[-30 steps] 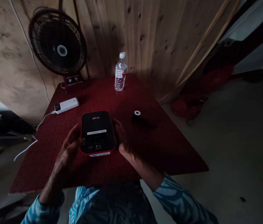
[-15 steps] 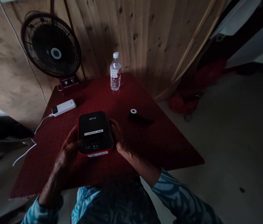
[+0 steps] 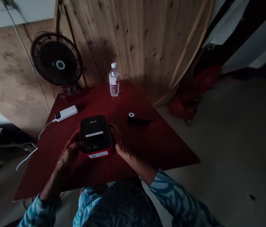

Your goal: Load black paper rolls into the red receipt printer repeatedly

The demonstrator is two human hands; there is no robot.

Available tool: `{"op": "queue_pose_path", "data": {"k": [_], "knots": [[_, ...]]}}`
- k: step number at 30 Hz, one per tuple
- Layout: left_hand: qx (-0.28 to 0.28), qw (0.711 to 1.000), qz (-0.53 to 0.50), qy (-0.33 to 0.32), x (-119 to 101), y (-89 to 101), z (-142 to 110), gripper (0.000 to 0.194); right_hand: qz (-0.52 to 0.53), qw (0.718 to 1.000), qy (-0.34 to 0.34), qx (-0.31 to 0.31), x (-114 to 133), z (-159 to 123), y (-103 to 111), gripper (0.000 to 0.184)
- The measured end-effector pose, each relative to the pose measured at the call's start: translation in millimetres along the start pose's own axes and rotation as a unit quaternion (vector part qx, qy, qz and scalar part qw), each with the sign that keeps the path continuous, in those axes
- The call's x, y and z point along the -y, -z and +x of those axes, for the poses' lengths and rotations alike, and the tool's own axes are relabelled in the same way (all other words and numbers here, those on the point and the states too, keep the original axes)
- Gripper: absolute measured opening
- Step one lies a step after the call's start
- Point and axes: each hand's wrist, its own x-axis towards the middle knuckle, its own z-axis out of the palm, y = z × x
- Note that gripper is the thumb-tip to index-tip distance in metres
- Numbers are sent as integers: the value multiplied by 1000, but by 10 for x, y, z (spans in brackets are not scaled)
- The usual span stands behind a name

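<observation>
A boxy label printer [image 3: 95,127], black on top with red sides, is between my two hands above the near part of the red table. A white strip sticker crosses its top, and another label shows on its front side. My left hand [image 3: 69,153] grips its left side, thumb near the front corner of the top. Against the right side, my right hand [image 3: 118,138] is closed, its fingers partly hidden in shadow. Whether the printer rests on the table or is slightly raised, I cannot tell. Right of it lies a dark roll [image 3: 131,115] with a white core and a loose black tail.
On the red table [image 3: 137,101] a clear water bottle [image 3: 114,83] stands at the back. A white power bank [image 3: 66,113] with a cable lies at the left, in front of a dark fan [image 3: 58,63]. Wooden boards [image 3: 133,41] rise behind the table.
My view has shifted a little, so the fan and bottle appear lower. More of the printer's front side and label shows now. Both hands keep their hold on it.
</observation>
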Motion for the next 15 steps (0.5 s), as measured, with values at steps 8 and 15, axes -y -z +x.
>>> {"op": "queue_pose_path", "data": {"k": [8, 15], "knots": [[1, 1000, 11, 8, 44, 52, 37, 73, -32, 999, -8, -13, -24, 17, 22, 39], [-29, 999, -7, 20, 47, 36, 19, 69, -35, 999, -8, -9, -17, 0, 26, 37]]}}
